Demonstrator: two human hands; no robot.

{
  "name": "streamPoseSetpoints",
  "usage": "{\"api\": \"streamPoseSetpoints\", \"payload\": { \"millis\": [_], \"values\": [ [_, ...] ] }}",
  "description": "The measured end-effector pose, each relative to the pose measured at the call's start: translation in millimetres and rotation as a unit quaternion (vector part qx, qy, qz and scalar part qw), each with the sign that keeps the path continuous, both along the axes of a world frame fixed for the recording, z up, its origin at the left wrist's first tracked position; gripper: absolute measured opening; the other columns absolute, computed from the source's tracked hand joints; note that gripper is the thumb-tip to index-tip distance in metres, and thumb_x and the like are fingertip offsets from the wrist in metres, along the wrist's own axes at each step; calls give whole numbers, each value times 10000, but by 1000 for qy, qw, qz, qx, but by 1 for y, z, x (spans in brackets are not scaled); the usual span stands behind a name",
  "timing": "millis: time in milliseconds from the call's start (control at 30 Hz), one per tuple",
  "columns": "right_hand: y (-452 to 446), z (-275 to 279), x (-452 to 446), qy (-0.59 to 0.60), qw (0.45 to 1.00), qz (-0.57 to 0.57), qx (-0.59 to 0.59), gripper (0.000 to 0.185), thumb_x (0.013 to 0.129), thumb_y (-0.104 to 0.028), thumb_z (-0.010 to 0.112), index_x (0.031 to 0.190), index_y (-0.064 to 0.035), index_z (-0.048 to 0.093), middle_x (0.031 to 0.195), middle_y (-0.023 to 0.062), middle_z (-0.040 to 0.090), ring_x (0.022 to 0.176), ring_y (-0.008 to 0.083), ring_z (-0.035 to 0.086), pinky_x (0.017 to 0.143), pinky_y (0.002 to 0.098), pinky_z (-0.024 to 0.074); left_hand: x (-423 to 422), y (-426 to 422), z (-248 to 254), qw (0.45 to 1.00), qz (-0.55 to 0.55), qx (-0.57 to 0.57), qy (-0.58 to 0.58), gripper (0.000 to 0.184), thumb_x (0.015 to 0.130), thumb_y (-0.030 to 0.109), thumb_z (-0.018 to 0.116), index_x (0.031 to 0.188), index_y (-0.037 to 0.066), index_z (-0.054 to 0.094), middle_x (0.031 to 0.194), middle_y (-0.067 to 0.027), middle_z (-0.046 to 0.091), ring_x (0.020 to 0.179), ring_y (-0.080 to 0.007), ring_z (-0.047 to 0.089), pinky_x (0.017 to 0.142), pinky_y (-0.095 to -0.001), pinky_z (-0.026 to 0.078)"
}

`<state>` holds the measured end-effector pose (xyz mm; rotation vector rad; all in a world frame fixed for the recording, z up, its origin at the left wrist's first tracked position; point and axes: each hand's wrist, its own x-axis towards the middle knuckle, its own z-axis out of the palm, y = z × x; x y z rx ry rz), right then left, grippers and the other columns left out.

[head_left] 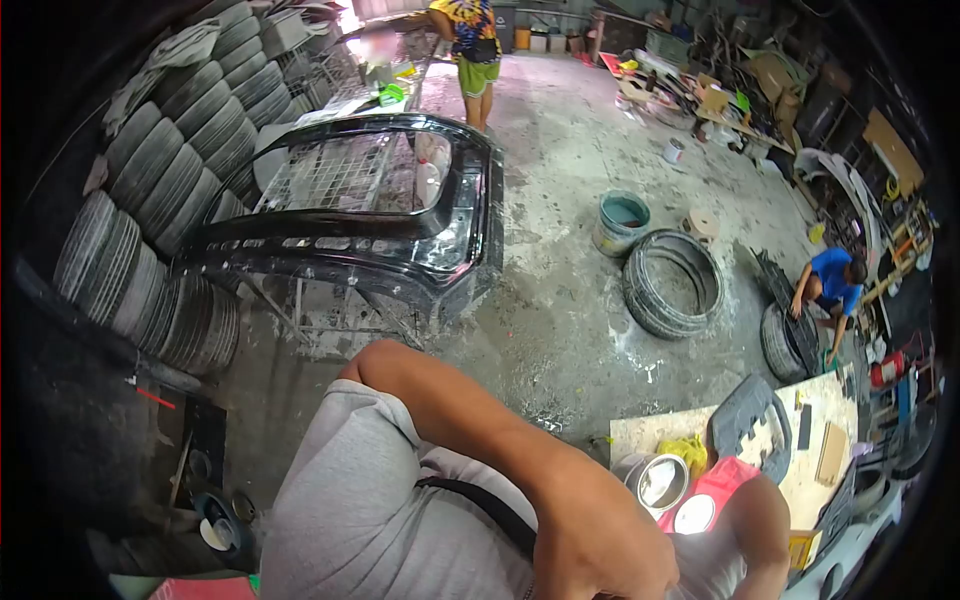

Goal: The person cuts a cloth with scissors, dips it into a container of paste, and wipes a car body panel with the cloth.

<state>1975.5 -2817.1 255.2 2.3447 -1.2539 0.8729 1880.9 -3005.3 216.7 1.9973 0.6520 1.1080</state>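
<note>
My left arm, bare below a grey sleeve, crosses the lower middle. At the bottom edge shows the back of my left hand (615,555); its fingers are hidden or cut off, so any held object cannot be seen. My right arm bends at the lower right, with its hand out of view. Between the arms, on a board (640,430), stand an open tin (660,480) with pale contents and a round white container (695,515) on red material (730,477). Beside them lie a yellow plastic bag (686,450) and a dark grey molded part (745,425).
A black vehicle body panel (470,215) rests on a stand at centre left, beside stacked tires (150,180). Tires (672,283) and a bucket (622,222) stand on the floor. One person (835,280) crouches at right; another person (475,60) stands at the back.
</note>
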Motion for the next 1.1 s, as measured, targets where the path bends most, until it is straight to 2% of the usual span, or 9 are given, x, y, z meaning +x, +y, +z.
{"api": "streamPoseSetpoints", "payload": {
  "millis": [233, 367, 467, 533, 867, 933, 1033, 1067, 1100],
  "values": [
    [-32, 8, -50, 68, 997, -16, 20, 151, 884, -166, 674, 1008, -83, 696, 895, 126, 669, 877, 263, 692, 642, 448, 489, 4, -57, -6, 986, 166, 23, -19, 236, 945, 200, 615, 967, -31, 568, 929, -236, 596, 897, -415, 590, 802, -463, 466],
    [-49, 8, -56, 52, 998, 14, 27, 97, 865, -91, 657, 954, -79, 691, 851, 91, 661, 832, 241, 689, 590, 406, 471, 3, -89, -4, 958, 266, 83, 67, 173, 925, 151, 602, 980, -12, 591, 898, -195, 597, 864, -364, 606, 790, -435, 487],
    [-57, -3, -49, 134, 987, -88, -30, 132, 875, -83, 594, 957, -53, 693, 927, 117, 704, 811, 218, 684, 639, 339, 467, 3, -101, 10, 956, 274, -91, 47, 157, 907, 156, 605, 918, -1, 610, 829, -155, 599, 783, -339, 621, 723, -415, 507],
    [-62, -4, -49, 186, 969, -150, -68, 167, 882, -78, 552, 959, -36, 694, 977, 135, 733, 798, 202, 681, 671, 295, 464, 10, -92, -14, 872, 429, 218, 94, 132, 892, 132, 609, 852, 7, 616, 771, -124, 599, 714, -300, 633, 646, -390, 517],
    [-96, 29, -65, 225, 945, -226, -75, 165, 835, -88, 614, 957, -54, 720, 963, 107, 745, 786, 178, 685, 680, 277, 437, 7, -100, -29, 857, 443, 261, 29, 185, 962, 150, 561, 856, 8, 614, 823, -116, 622, 737, -261, 656, 657, -340, 562],
    [-87, 14, -58, 144, 971, -179, -62, 149, 840, -106, 623, 937, -58, 725, 957, 102, 742, 793, 184, 689, 691, 284, 442, 0, -102, -27, 876, 411, 243, 73, 256, 1009, 256, 493, 1163, 66, 418, 1116, -151, 540, 1024, -252, 556, 838, -323, 513],
    [-91, 21, -60, 176, 957, -225, -51, 128, 856, -109, 620, 906, -69, 731, 962, 81, 740, 802, 190, 687, 716, 300, 453, -9, -103, -25, 895, 363, 216, 141, 661, 1079, 416, 391, 1624, 153, 124, 1554, -205, 417, 1454, -239, 406, 1110, -297, 440],
    [-90, 18, -60, 187, 951, -240, -48, 124, 862, -110, 619, 895, -73, 733, 964, 74, 740, 806, 192, 687, 724, 305, 457, -7, -104, -28, 896, 363, 216, 139, 661, 1079, 416, 391, 1624, 153, 124, 1554, -205, 417, 1454, -239, 406, 1110, -297, 440],
    [-84, 5, -60, 204, 955, -207, -64, 128, 888, -110, 614, 923, -85, 735, 992, 59, 737, 834, 193, 685, 748, 323, 471, -4, -106, -33, 900, 385, 193, 74, 371, 1003, 266, 516, 1259, 77, 325, 1186, -193, 515, 1109, -306, 523, 887, -370, 466]
  ]
}}
